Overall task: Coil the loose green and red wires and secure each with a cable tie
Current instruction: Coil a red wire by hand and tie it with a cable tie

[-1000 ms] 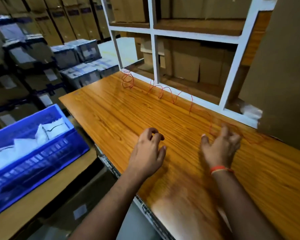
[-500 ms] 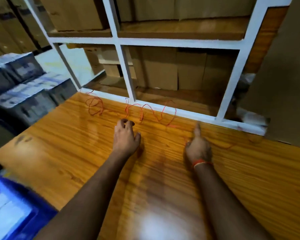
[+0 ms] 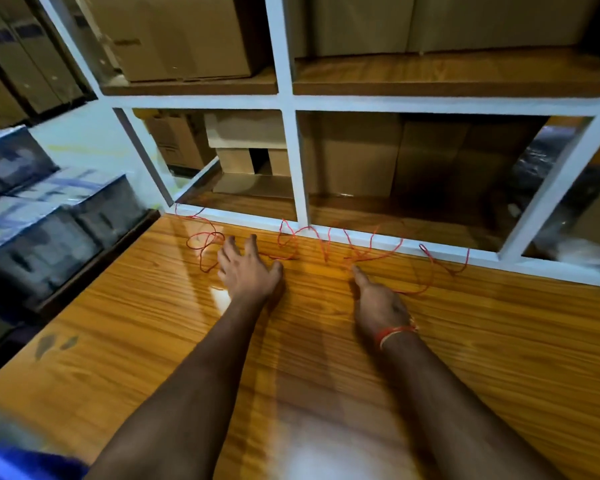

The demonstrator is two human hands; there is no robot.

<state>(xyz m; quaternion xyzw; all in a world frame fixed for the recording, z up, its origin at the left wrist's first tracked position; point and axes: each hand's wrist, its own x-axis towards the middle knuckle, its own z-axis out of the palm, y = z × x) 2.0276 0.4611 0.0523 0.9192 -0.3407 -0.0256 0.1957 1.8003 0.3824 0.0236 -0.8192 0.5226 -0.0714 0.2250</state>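
While both my hands lie flat-fingered and empty on the table [image 3: 153, 323], red wire [image 3: 326, 244] straggles left-right along the far edge, just beyond them; left hand [image 3: 248, 270] touches its tangle, right hand [image 3: 374, 299] points at mid-run.

We cannot tell whether the right hand [image 3: 378, 299] pinches the red wire [image 3: 357, 251]; its curled fingers hide beneath. Left of the left hand [image 3: 248, 271], the boxes [image 3: 49, 216] blur.
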